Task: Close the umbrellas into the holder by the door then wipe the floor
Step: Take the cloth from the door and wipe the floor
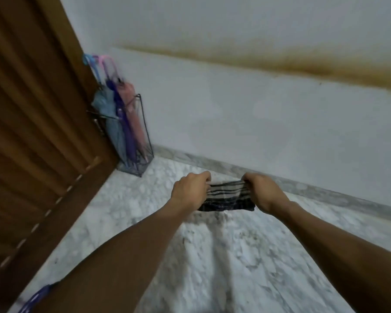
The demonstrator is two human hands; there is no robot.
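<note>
Head view, centre frame: left hand (190, 190) and right hand (261, 192) each grip an end of the striped cloth (226, 198), stretched left-right just above the marble floor (212, 256).

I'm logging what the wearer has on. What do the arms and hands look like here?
Both forearms are bare, with no sleeves in view. The left hand and right hand wear no gloves, and no watch, ring or bracelet shows on either.

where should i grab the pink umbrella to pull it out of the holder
Probably by its hooked handle at the top, from above: the pink umbrella stands upright in the wire holder, packed against the purple umbrella, so only the handle stands free for fingers.
</note>
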